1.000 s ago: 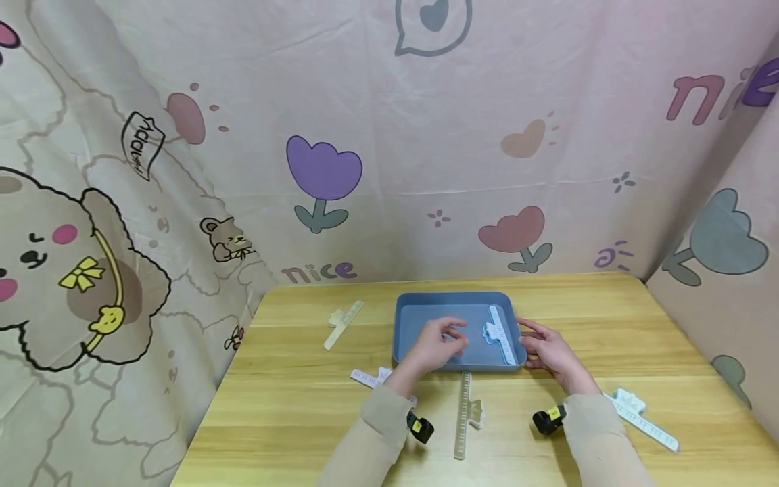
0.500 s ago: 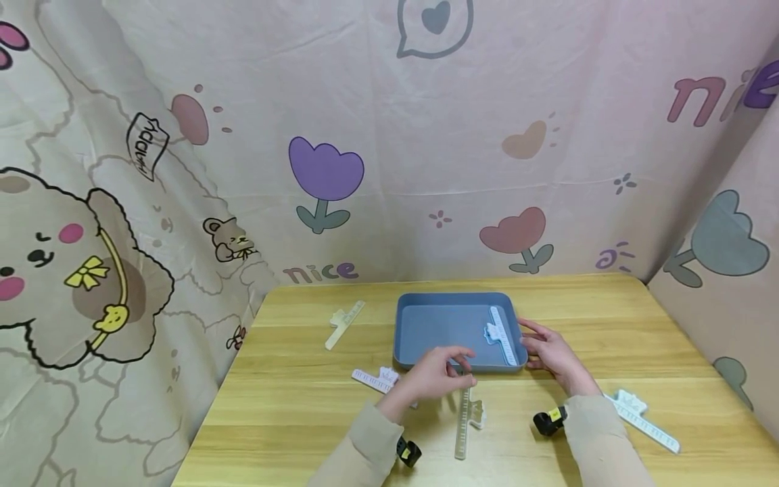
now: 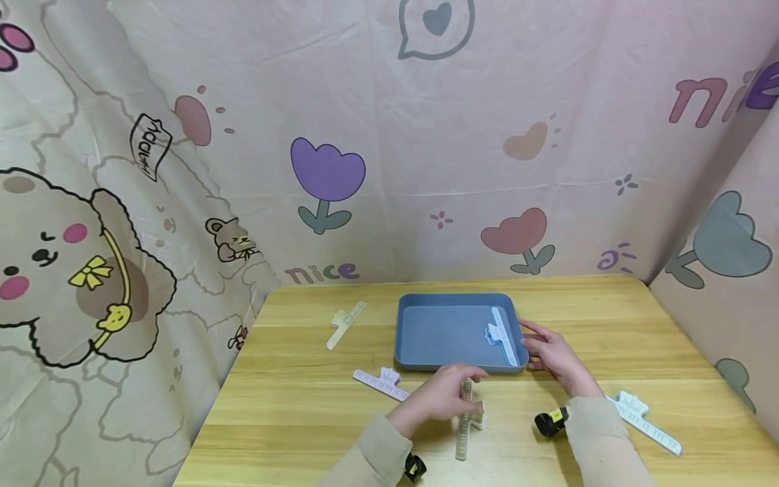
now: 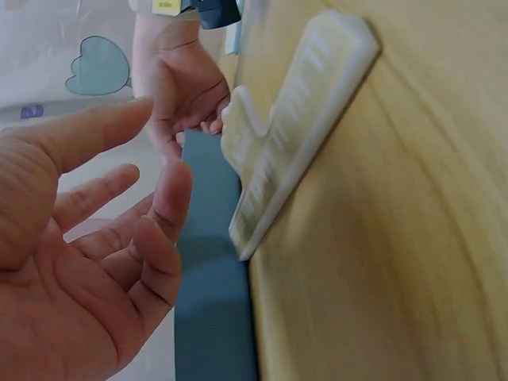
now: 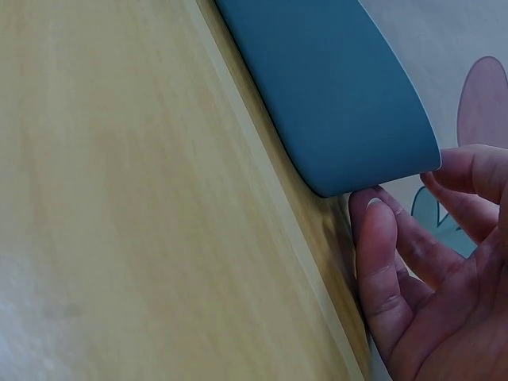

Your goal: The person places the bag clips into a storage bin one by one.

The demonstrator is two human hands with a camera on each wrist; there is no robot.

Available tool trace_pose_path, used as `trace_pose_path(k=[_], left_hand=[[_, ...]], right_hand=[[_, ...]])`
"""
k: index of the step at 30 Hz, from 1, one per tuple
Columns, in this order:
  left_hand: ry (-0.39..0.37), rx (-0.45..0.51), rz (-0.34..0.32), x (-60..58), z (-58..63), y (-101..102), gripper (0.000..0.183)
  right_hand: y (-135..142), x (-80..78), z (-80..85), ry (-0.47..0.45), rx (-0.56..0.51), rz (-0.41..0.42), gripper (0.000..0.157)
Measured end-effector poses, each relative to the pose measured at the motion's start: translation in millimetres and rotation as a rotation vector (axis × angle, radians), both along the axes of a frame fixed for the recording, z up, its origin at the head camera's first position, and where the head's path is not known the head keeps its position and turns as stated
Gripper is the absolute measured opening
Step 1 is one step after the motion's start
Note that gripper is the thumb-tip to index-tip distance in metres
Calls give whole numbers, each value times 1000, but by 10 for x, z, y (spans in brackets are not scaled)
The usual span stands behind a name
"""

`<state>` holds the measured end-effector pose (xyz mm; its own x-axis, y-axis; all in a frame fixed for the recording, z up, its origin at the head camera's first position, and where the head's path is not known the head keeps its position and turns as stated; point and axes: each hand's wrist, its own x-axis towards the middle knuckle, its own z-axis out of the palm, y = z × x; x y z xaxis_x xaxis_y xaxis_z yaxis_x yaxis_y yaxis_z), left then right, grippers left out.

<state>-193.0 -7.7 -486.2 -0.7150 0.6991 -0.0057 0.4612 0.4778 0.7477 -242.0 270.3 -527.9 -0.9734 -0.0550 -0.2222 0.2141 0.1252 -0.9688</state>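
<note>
My left hand hovers over a beige ruler clip in front of the tray, fingers loosely bent. In the left wrist view a gap shows between that hand and the clip. At the right side of the blue-grey tray, my right hand touches the wall. The right wrist view has its relaxed fingers against the tray's corner. A light-blue ruler clip lies inside the tray, toward its right end.
Left of the tray lies a pale yellow ruler clip. A lilac ruler clip is beside my left forearm, which partly covers it. Another light-blue ruler clip lies by my right sleeve. A printed curtain hangs behind the wooden table.
My left hand has moved from above the tray, toward me, to over the beige ruler clip. My right hand stays at the tray's side.
</note>
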Motion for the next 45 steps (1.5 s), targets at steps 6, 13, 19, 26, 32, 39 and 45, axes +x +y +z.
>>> trace_pose_path(k=[6, 13, 19, 26, 32, 39, 45], left_hand=[[-10, -35, -28, 13, -51, 38, 59], [-51, -30, -35, -6, -138, 67, 59], [-53, -43, -14, -31, -209, 78, 57], [-83, -19, 9, -68, -259, 91, 55], [-115, 4, 6, -81, -286, 90, 51], [-91, 8, -7, -86, -274, 61, 46], [-75, 1, -31, -82, -232, 20, 33]], right_hand=[[1, -3, -4, 5, -2, -2, 57], [2, -4, -5, 7, -12, -6, 57], [3, -2, -3, 1, -9, -3, 58], [4, -2, 5, -4, -18, -7, 58], [1, -3, 1, -5, -17, -5, 58], [1, 0, 2, -5, -27, -5, 58], [2, 2, 10, -7, -25, 0, 58]])
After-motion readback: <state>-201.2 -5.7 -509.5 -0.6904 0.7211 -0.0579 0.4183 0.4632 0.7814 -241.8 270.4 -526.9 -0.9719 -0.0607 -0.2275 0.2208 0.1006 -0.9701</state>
